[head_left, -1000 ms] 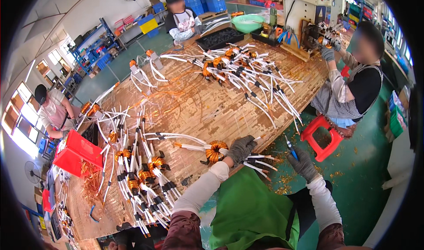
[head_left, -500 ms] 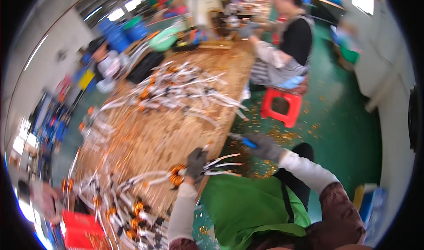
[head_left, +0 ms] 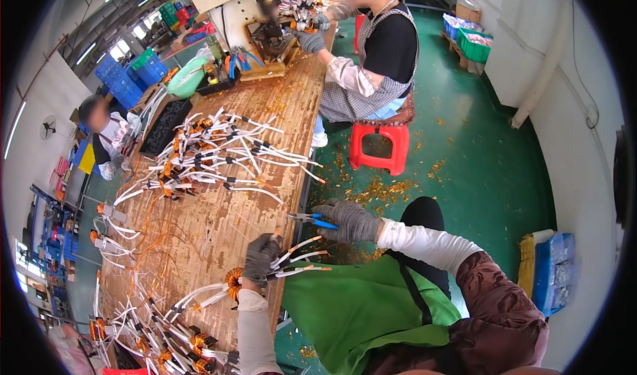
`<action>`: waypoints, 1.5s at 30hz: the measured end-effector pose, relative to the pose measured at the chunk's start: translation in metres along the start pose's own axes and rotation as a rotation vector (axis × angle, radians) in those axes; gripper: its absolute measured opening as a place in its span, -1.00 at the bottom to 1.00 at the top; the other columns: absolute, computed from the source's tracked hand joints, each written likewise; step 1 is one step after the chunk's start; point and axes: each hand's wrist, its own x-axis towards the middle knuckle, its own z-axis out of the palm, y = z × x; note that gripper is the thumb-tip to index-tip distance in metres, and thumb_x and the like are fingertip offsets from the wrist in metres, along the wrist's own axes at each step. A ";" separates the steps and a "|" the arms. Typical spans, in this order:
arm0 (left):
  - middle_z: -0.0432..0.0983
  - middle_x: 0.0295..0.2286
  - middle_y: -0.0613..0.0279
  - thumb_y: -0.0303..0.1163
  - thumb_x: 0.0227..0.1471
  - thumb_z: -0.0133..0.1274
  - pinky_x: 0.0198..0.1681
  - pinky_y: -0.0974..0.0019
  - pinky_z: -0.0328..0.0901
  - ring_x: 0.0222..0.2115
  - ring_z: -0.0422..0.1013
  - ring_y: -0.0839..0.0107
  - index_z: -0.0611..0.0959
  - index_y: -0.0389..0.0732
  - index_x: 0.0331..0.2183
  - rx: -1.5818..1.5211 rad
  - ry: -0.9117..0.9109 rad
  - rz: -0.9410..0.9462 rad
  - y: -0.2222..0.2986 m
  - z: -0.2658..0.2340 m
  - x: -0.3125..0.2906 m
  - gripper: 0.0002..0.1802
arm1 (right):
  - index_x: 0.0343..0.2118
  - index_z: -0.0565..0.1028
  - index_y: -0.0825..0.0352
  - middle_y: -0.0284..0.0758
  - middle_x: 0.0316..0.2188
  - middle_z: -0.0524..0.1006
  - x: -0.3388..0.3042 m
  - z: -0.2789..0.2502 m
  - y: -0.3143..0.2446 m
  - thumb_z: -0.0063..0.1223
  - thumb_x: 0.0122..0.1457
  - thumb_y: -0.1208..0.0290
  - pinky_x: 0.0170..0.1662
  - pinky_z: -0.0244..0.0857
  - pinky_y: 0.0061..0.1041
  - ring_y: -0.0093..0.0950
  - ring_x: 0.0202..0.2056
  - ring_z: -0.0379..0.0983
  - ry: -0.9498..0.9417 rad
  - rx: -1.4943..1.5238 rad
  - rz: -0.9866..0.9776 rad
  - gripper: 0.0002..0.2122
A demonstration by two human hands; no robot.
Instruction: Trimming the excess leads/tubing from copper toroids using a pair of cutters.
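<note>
My left hand [head_left: 261,261], in a grey glove, is closed around the white-sleeved leads [head_left: 302,247] of a copper-wound ring coil [head_left: 234,282] at the table's edge. The coil hangs out on the wrist side, while several leads with bare copper ends fan out to the right past the fingers. In my gloved right hand [head_left: 348,222] is a pair of blue-handled pliers [head_left: 325,222]. Their jaws point left, just above and to the right of an upright copper lead end [head_left: 277,232] at my left fingertips, apart from it.
A pile of similar coils [head_left: 192,153] lies farther up the worn wooden table [head_left: 212,226]; more coils [head_left: 166,355] lie at the near left. Beyond, a co-worker [head_left: 391,50] sits on a red stool [head_left: 378,143] by a bench machine [head_left: 265,37]. Copper scraps [head_left: 381,192] litter the green floor.
The whole view has swung and sharpened, with the scene shifted leftward. The pliers in my right hand are somewhat closer to my left hand, which keeps hold of the coil's leads.
</note>
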 end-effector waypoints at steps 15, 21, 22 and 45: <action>0.43 -0.58 0.33 -0.32 0.05 -0.03 -0.49 0.53 0.22 -0.56 0.28 0.60 0.55 -0.33 -0.27 -0.211 0.139 0.092 0.008 -0.025 0.017 -0.72 | -0.14 0.37 0.32 -0.07 -0.31 0.39 0.056 0.023 -0.013 0.09 -0.08 0.24 -0.20 0.25 -0.23 -0.12 -0.26 0.35 -0.023 0.043 -0.081 -0.57; 0.39 -0.45 0.40 -0.40 -0.03 0.05 -0.31 0.47 0.31 -0.44 0.33 0.57 0.49 -0.32 -0.27 -0.726 -0.047 0.072 -0.002 -0.009 0.000 -0.74 | -0.13 0.35 0.34 -0.12 -0.34 0.40 0.053 0.033 -0.023 0.12 -0.14 0.32 -0.20 0.24 -0.24 -0.12 -0.27 0.32 0.050 0.051 -0.212 -0.55; 0.39 -0.45 0.39 -0.41 -0.02 0.03 -0.32 0.46 0.30 -0.43 0.33 0.57 0.50 -0.32 -0.24 -0.539 0.020 0.085 -0.001 0.003 0.006 -0.74 | -0.12 0.35 0.34 -0.10 -0.34 0.40 0.048 0.039 -0.007 0.13 -0.17 0.33 -0.21 0.25 -0.23 -0.10 -0.28 0.33 0.105 -0.015 -0.218 -0.52; 0.50 -0.50 -0.01 -0.47 -0.03 -0.01 -0.46 0.29 0.29 -0.56 0.41 0.23 0.55 -0.34 -0.31 0.219 0.218 0.393 -0.018 0.003 0.006 -0.80 | -0.16 0.42 0.34 -0.15 -0.40 0.44 0.047 0.037 -0.021 0.08 -0.19 0.44 -0.29 0.31 -0.34 -0.20 -0.36 0.40 -0.010 0.219 -0.199 -0.58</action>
